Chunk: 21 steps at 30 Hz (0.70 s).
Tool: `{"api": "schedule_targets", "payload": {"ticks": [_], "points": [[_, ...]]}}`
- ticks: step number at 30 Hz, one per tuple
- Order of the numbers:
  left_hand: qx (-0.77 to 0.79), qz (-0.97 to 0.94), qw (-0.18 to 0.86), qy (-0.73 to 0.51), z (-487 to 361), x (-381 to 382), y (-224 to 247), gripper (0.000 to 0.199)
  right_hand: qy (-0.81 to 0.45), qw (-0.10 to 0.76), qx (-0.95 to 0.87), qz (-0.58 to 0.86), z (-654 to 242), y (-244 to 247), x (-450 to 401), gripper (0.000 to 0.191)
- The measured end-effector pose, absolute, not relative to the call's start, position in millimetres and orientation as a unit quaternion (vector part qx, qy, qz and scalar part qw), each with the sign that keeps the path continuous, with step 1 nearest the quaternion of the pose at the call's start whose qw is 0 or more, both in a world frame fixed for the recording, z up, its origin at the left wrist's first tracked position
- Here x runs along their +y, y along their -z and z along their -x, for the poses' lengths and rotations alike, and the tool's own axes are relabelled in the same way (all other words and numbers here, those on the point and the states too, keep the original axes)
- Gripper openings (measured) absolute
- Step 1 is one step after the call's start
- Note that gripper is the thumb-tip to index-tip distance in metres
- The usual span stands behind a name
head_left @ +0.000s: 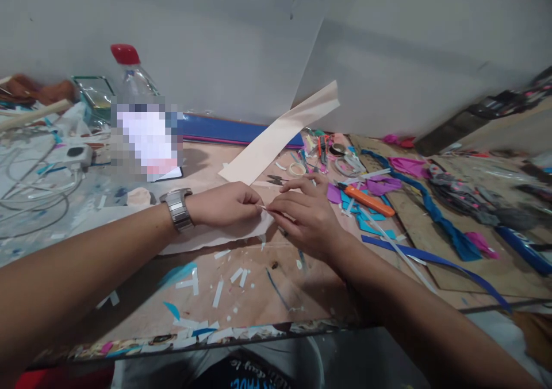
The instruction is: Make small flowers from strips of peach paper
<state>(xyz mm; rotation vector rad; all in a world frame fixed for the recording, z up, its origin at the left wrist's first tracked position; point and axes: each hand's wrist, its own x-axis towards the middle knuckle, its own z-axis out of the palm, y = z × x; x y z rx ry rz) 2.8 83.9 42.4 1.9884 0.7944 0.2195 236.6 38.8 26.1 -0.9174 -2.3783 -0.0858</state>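
Observation:
My left hand point(228, 204), with a metal watch point(178, 208) on its wrist, is closed over a white sheet point(215, 237) lying on the table. Between its thumb and finger is the end of a small thin piece point(264, 207), too small to make out. My right hand point(304, 214) pinches at the same spot, its fingertips almost touching the left ones. Behind both hands lies a long cream strip point(280, 136), slanting up to the right. Dark scissors point(276, 180) rest just beyond my right fingers.
An orange cutter point(368, 199) lies among blue scraps to the right, near a blue strip point(435, 258). A red-capped bottle point(137, 81) stands at the back left. White cables point(38, 191) cover the left side. Paper bits point(218, 293) litter the table's front.

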Motion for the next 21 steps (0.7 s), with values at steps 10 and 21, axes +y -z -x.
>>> {"api": "schedule_targets", "payload": {"ticks": [10,21], "points": [[0.324,-0.789,0.510,-0.114,-2.7,82.7,-46.2,0.038,0.057,0.298,-0.896,0.323,-237.4,-27.6,37.4,0.010],[0.331,-0.837,0.415,-0.131,-3.6,80.9,-44.1,0.035,0.060,0.298,-0.888,0.346,-236.9,-26.8,38.3,0.008]]}}
